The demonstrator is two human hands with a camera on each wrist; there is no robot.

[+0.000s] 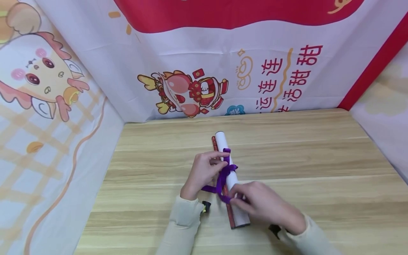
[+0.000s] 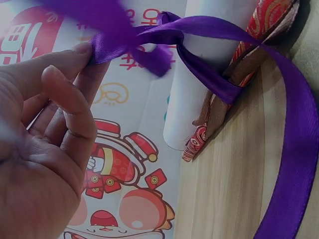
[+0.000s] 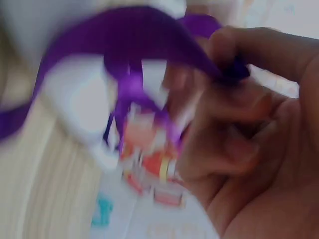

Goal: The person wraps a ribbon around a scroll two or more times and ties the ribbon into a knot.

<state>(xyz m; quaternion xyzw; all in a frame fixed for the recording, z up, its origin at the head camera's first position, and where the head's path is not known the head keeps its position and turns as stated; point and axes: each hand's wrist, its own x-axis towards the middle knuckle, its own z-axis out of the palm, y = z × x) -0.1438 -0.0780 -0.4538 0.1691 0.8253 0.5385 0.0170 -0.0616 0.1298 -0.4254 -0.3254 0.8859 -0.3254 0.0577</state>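
Observation:
A white roll lies lengthwise on the wooden table, with a red patterned edge along its left side. Purple ribbon goes around the roll and is knotted near its middle, with a loop and loose tails. My left hand pinches a length of the ribbon above the roll between thumb and fingertips. Lower down, my right hand pinches another stretch of ribbon, close over the roll's near half. The right wrist view is blurred, and the right hand covers part of the roll.
The wooden tabletop surrounds the roll. A white printed cloth hangs behind the table, with another patterned cloth at the left side. Small black pieces show by both wrists.

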